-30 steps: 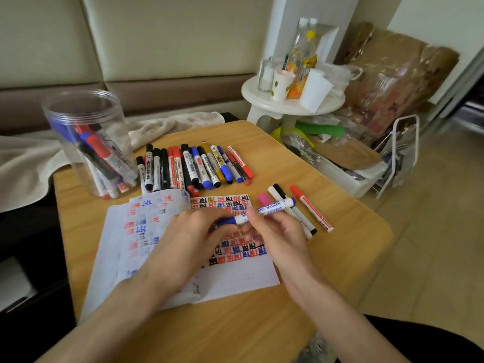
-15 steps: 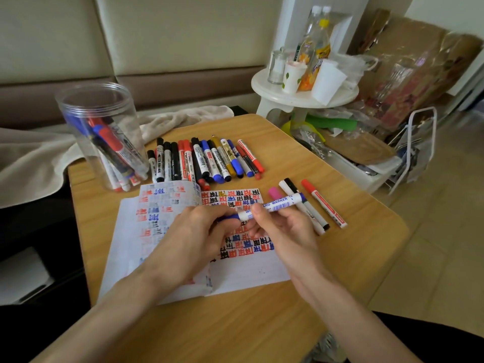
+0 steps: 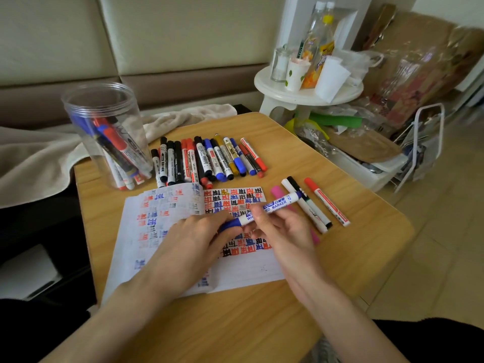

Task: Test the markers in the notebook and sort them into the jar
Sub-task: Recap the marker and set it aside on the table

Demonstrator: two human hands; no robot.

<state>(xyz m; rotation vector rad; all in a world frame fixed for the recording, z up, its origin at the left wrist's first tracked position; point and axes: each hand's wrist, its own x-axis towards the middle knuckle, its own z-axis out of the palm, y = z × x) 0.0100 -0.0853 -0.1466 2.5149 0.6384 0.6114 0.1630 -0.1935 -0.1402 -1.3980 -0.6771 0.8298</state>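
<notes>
A blue whiteboard marker (image 3: 277, 206) is held level over the open notebook (image 3: 183, 213). My left hand (image 3: 193, 242) grips its blue cap end. My right hand (image 3: 282, 231) pinches the white barrel. The notebook pages carry rows of red, blue and black test marks. A clear plastic jar (image 3: 104, 132) with several markers in it stands at the table's back left. A row of several markers (image 3: 209, 158) lies behind the notebook. A pink marker (image 3: 277, 192), two white markers (image 3: 309, 205) and a red-capped one (image 3: 327, 203) lie to the right.
The wooden table (image 3: 366, 231) ends close on the right. A beige towel (image 3: 39, 155) lies on the bench at the back left. A white round stand (image 3: 309, 93) with bottles and cups, plus bags and a bin, crowd the floor at the right.
The view has shifted slightly. Both hands keep hold of the blue marker in about the same place over the notebook.
</notes>
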